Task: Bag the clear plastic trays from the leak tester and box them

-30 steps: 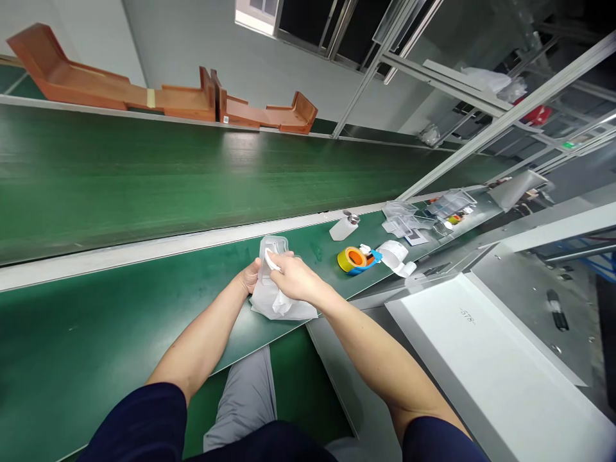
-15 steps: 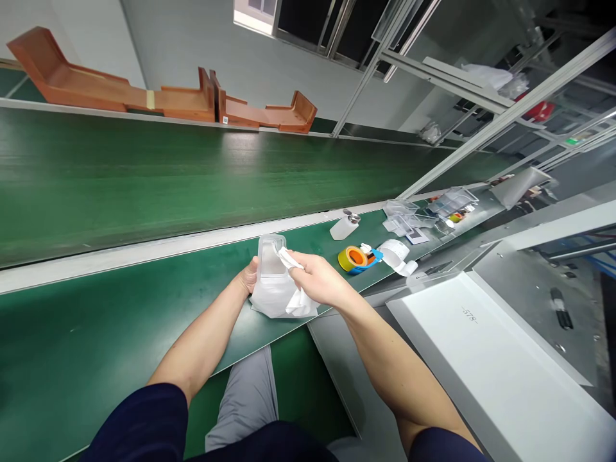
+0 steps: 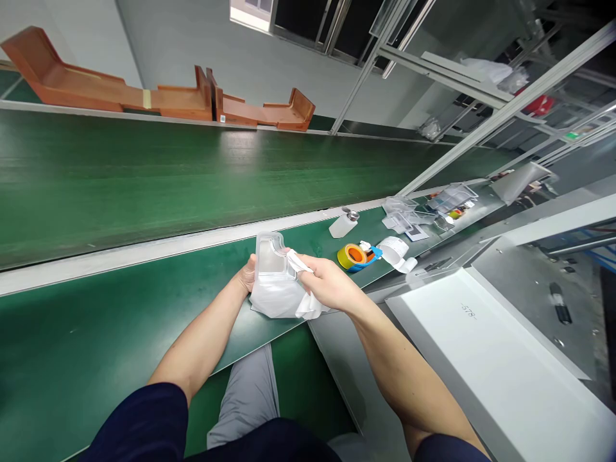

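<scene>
1. the left hand (image 3: 248,274) is closed around the edge of the clear moulded plastic tray (image 3: 270,255), which is sitting just above the green conveyor belt (image 3: 120,333).
2. the right hand (image 3: 327,285) is pinching a white strip (image 3: 298,262) against the tray's side, its grip closed on the strip.
3. a soft white plastic bag (image 3: 276,300) is bunching beneath the tray; whether it encloses the tray is hard to tell.
4. the tray is likely light, stiff and slick, so its rim seems the surest hold; the bag looks limp and slippery.
5. beyond the tray, a white bottle with a metal cap (image 3: 343,226) is lying near a yellow tape roll (image 3: 353,258) and curled white paper (image 3: 394,251).
6. farther past the tray, more clear plastic trays (image 3: 452,197) are lying in a loose pile, their contents too small to tell.
7. farthest beyond the tray, orange-brown wooden fixtures (image 3: 106,93) are standing along the far belt edge.
</scene>
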Demonstrator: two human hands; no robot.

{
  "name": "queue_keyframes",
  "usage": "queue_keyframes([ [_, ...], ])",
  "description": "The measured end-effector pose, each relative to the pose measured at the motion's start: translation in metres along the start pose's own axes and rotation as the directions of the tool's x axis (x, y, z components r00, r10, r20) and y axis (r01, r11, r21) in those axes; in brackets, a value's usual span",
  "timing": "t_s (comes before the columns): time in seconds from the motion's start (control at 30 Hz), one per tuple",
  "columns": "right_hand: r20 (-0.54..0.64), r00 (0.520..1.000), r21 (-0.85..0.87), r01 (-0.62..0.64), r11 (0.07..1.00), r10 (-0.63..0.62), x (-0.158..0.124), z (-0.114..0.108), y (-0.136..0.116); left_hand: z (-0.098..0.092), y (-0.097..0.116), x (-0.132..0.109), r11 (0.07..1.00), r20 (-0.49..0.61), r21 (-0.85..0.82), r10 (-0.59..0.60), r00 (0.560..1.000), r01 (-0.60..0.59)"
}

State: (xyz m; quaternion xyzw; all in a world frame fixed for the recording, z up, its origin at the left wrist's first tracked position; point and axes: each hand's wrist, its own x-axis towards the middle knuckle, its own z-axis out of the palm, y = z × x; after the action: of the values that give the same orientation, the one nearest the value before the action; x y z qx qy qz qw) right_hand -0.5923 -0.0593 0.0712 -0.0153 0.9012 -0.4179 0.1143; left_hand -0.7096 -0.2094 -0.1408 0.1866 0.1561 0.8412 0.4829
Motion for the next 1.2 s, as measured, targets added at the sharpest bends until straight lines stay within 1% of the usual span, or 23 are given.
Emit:
queue_keyframes([
  [0.13,0.005,1.0,-0.011,0.01,1.0,-0.01,0.001,0.0,0.002,0.0,0.0,0.0,1.0,0.0,-0.007,-0.004,1.0,0.004],
  [0.3,0.007,1.0,-0.019,0.016,1.0,-0.016,0.0,0.001,0.002,-0.006,-0.002,0.0,1.0,-0.015,-0.004,0.007,1.0,-0.007],
  [0.5,0.015,1.0,-0.014,0.004,1.0,-0.004,-0.001,0.0,0.002,-0.006,-0.001,-0.001,1.0,0.014,-0.015,0.006,1.0,-0.006],
  [0.67,0.019,1.0,-0.012,0.005,1.0,-0.005,-0.002,-0.001,0.002,-0.006,-0.002,0.0,1.0,-0.009,-0.025,0.007,1.0,-0.007],
  [0.77,0.025,1.0,0.002,0.001,1.0,-0.001,-0.003,-0.001,0.002,-0.005,-0.001,0.001,0.999,-0.024,-0.021,0.034,0.999,-0.034],
  [0.97,0.034,0.999,0.037,0.021,0.999,-0.022,-0.005,-0.003,0.002,0.003,0.004,0.002,0.999,0.001,-0.02,0.039,0.999,-0.039],
  [1.07,0.032,0.999,0.031,0.043,0.999,-0.044,-0.005,-0.004,0.003,-0.001,0.003,0.001,0.999,-0.01,-0.012,0.038,0.999,-0.038],
  [1.2,0.035,0.998,0.041,0.048,0.998,-0.049,-0.006,-0.004,0.006,-0.012,0.0,-0.001,1.0,-0.026,-0.001,0.016,1.0,-0.016],
])
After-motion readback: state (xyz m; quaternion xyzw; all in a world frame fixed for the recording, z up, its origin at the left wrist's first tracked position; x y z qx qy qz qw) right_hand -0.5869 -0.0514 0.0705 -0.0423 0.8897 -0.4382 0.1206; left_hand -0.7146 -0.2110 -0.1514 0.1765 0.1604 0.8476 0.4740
